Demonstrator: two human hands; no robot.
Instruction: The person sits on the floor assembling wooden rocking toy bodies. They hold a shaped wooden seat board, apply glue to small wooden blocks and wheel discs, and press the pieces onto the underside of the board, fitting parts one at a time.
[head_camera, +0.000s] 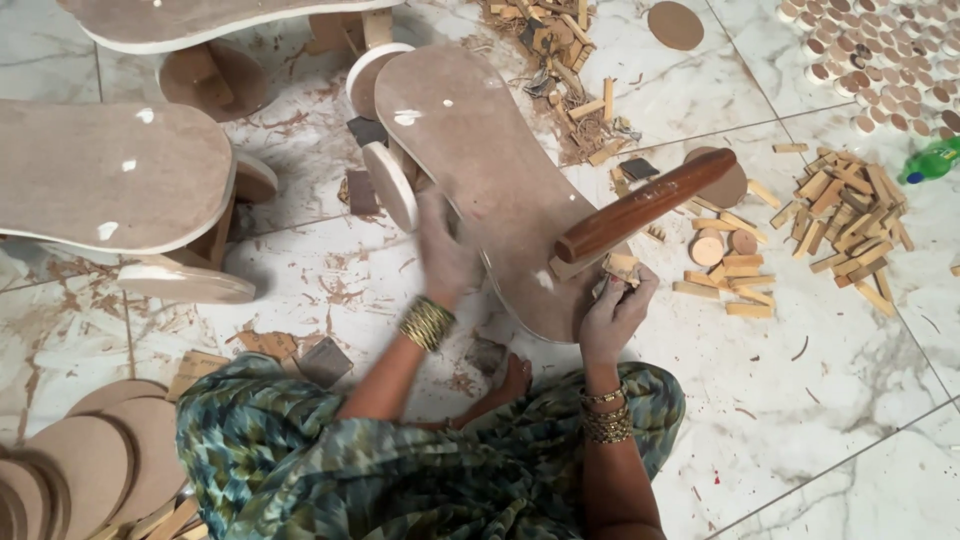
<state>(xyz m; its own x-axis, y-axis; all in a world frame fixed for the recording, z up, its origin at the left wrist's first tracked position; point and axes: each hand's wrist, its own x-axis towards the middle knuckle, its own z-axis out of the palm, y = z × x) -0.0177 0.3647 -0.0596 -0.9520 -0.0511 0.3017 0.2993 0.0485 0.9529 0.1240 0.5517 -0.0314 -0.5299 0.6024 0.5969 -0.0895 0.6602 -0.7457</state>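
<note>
Head view: right hand (615, 310) pinching small wood block (620, 268) at board (480, 170) edge, mallet (640, 205) just above; left hand (445, 255) blurred, grip unclear, on board. Block apparently not yet seated.

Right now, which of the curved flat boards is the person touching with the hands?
The middle board, the one with the dark wooden rod lying across it. The left hand rests on its edge; the right hand holds a small wood piece there.
</note>
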